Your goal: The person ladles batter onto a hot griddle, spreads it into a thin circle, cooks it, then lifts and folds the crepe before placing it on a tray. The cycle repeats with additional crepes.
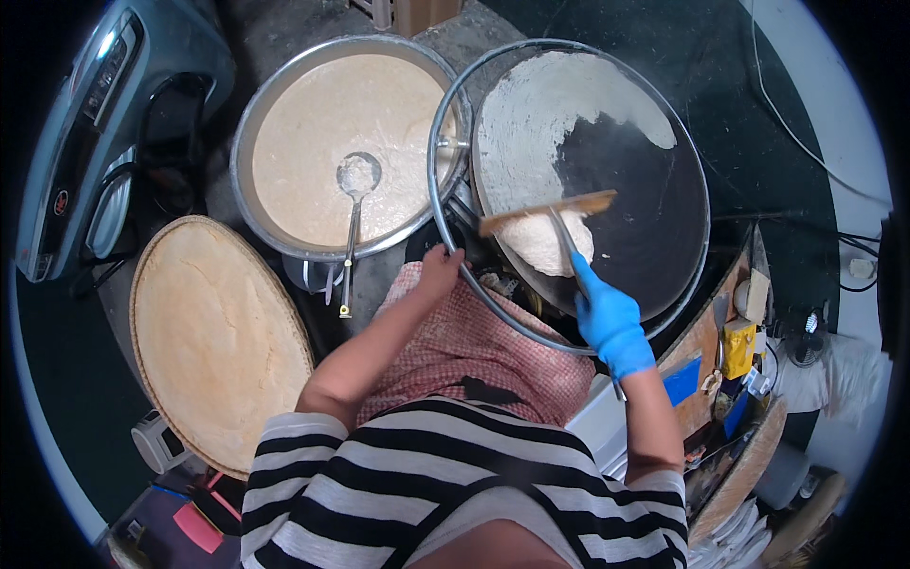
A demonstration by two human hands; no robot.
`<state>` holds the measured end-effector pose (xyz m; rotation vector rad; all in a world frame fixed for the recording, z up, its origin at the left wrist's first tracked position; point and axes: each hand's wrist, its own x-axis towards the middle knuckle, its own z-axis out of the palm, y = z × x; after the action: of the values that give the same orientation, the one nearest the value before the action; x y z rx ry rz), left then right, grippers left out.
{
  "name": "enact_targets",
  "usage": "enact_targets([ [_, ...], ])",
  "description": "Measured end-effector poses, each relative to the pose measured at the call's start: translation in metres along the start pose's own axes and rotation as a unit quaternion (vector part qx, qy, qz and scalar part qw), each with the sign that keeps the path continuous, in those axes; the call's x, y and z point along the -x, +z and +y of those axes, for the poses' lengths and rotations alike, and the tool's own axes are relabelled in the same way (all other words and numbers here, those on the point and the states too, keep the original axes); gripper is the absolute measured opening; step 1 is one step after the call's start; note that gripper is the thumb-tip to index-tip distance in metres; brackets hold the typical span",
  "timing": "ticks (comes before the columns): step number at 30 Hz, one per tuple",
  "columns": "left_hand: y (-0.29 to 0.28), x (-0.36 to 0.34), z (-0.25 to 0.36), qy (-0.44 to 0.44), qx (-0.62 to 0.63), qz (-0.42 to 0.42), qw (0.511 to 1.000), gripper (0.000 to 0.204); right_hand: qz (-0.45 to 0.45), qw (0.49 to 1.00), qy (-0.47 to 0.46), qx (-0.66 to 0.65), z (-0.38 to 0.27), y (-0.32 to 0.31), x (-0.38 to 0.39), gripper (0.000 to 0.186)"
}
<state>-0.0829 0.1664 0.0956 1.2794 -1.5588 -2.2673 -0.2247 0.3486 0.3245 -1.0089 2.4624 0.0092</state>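
My right hand [611, 324], in a blue glove, is closed round the handle of a wooden batter spreader [595, 202]. The spreader's blade lies across a round dark griddle [630, 218], with a mound of pale batter [545, 248] against its near side. A thin, uneven coat of batter [519, 133] covers the griddle's left and far parts. Bare, my left hand [439, 272] grips the metal ring [437, 180] around the griddle. Left of it stands a wide metal basin [244, 156] of batter, where a ladle [355, 223] rests with its handle over the near rim.
A round woven tray [137, 327] bearing pale flatbread [213, 341] leans at the left. Behind it is a grey-blue machine [180, 43]. At the right, a wooden board [701, 356] carries a yellow packet [738, 348] and small items. A cable hangs along the right wall.
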Motion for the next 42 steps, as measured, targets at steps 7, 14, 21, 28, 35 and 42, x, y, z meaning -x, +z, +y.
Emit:
enact_targets([
  [7,-0.036,-0.047,0.062,-0.04,-0.027,-0.05,0.998,0.018,0.035,0.999,0.001,-0.023,0.017,-0.017,-0.011,0.058],
  [14,-0.05,-0.035,0.066,-0.012,-0.031,0.015,0.999,0.03,0.014,1.0,-0.026,-0.004,0.003,-0.003,0.003,0.059],
  [21,0.004,0.045,-0.012,-0.049,0.051,-0.063,0.996,0.033,0.008,0.999,0.021,-0.026,0.011,-0.021,-0.01,0.058],
  [28,0.012,0.019,0.0,0.0,0.066,0.002,0.998,0.016,0.017,1.0,-0.004,0.013,0.004,-0.003,0.004,0.058],
  [35,-0.032,-0.037,0.055,-0.057,0.001,-0.058,0.997,0.017,0.012,0.999,0.011,-0.034,0.016,-0.022,-0.017,0.058],
  [42,-0.044,-0.023,0.053,-0.012,0.01,-0.056,0.998,0.023,0.002,1.0,0.012,0.004,-0.001,-0.007,-0.003,0.058],
])
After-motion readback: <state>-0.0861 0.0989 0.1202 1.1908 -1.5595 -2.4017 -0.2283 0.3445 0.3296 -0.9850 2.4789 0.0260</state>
